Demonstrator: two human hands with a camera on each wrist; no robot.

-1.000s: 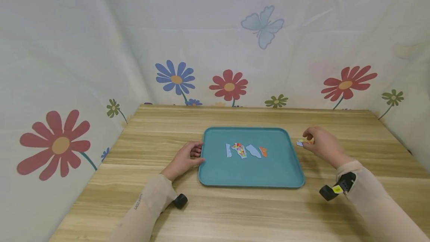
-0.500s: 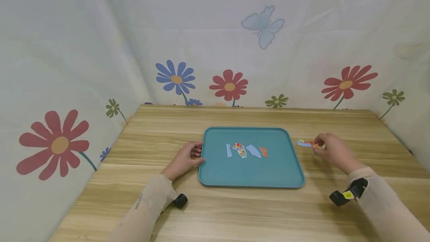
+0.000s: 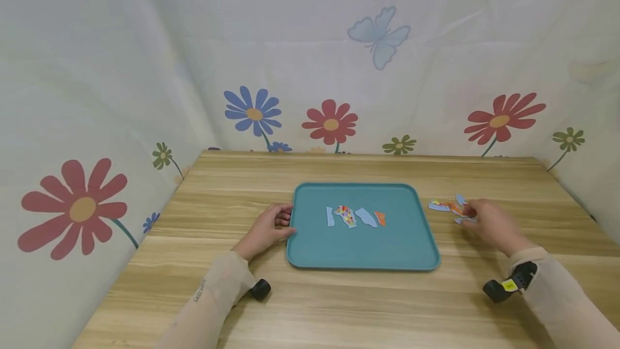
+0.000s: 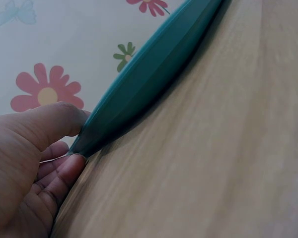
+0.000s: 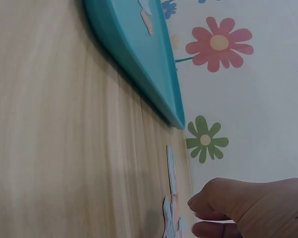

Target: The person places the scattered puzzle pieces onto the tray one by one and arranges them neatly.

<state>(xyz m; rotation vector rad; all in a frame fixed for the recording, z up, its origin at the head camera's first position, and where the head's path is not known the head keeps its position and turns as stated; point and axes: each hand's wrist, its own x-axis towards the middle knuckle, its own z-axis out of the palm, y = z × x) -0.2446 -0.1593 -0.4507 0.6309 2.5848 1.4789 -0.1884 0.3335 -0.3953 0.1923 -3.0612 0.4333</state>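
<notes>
My left hand (image 3: 265, 229) holds the left rim of a teal tray (image 3: 363, 252), thumb on one side of the edge and fingers on the other in the left wrist view. On the tray lie a narrow light-blue piece (image 3: 330, 217), a multicoloured patterned piece (image 3: 346, 216), a wider light-blue piece (image 3: 366, 217) and a small orange piece (image 3: 380, 218). Right of the tray, my right hand (image 3: 496, 225) is at a cluster of flat cut pieces (image 3: 439, 207), including an orange piece (image 3: 456, 209). Its bent fingers and thumb are apart, with nothing visible between them.
The wooden table (image 3: 339, 306) extends around the tray on all sides. A pale cloth (image 3: 290, 58) printed with flowers and a butterfly hangs behind and beside the table. A small black device (image 3: 499, 290) is strapped to the right wrist, another (image 3: 260, 289) to the left.
My right hand has moved rightward and slightly nearer along the loose pieces, uncovering more of them, and they appear more spread out. The left hand and tray stay in place.
</notes>
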